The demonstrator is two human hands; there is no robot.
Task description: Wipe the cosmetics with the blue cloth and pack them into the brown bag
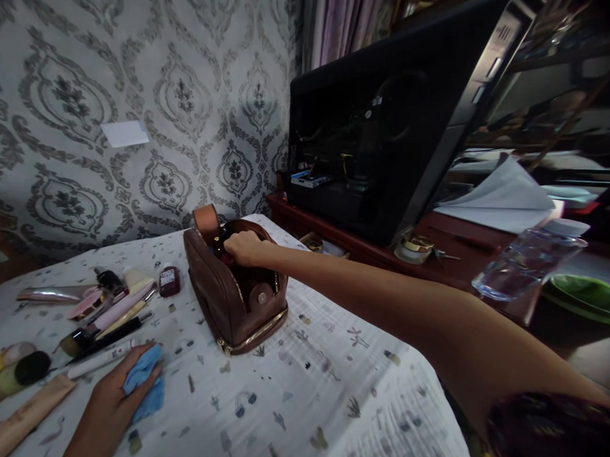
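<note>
A brown leather toiletry bag (209,305) stands unzipped on a table with a patterned white cloth (279,394). My right hand (247,248) reaches into its top opening, fingers curled down inside; what they hold, if anything, is hidden. Dark items show beside those fingers in the bag. At the lower left, my left hand (112,395) grips a crumpled blue cloth (147,383) between thumb and fingers, resting on the table. Just beyond it lie a white tube (97,359), makeup brushes (126,315) and a small dark red bottle (170,281).
More cosmetics, including a pink compact (88,303) and a beige tube (25,415), cover the table's left side. A black computer case (378,138) stands on a reddish-brown desk behind, with a clear plastic bottle (529,259) and papers (506,195). A bin (582,311) is at right.
</note>
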